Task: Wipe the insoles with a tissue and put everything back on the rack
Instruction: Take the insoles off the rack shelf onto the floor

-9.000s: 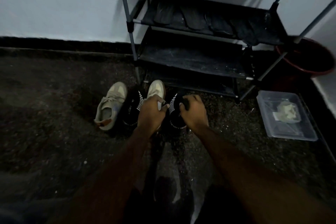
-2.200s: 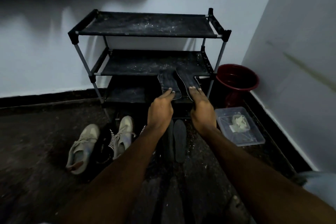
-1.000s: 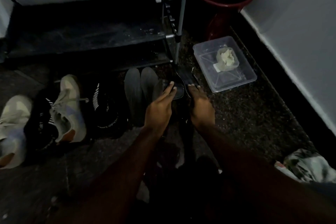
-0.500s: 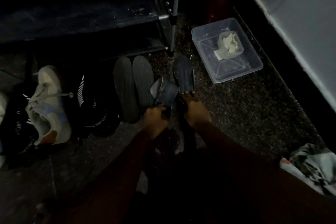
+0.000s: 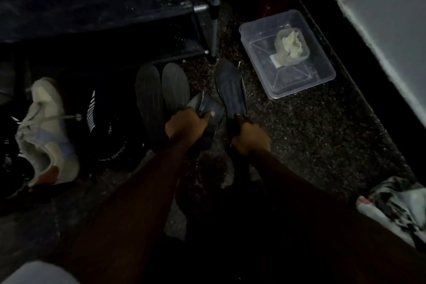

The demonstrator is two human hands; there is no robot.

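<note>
My left hand point(image 5: 186, 125) grips a dark insole point(image 5: 208, 110) that is bent upward, thumb on top. My right hand point(image 5: 250, 137) holds the heel end of a second dark insole point(image 5: 230, 89) lying flat on the floor, pointing toward the rack. Two more dark insoles point(image 5: 161, 90) lie side by side just left of my left hand. A crumpled tissue point(image 5: 291, 45) sits in a clear plastic tub point(image 5: 299, 85) to the right. The black shoe rack point(image 5: 214, 18) stands at the top; only its lower shelves and a leg show.
A beige sneaker point(image 5: 48, 131) and a black sneaker point(image 5: 108, 129) lie on the dark floor at the left. A white wall point(image 5: 380, 18) runs along the right. Patterned cloth point(image 5: 401, 205) lies at the lower right. A dark red bin edge point(image 5: 269, 2) sits behind the tub.
The two insoles came off the rack shelf down to the floor. Since half a second ago my left hand has bent its insole further; the view moved slightly closer.
</note>
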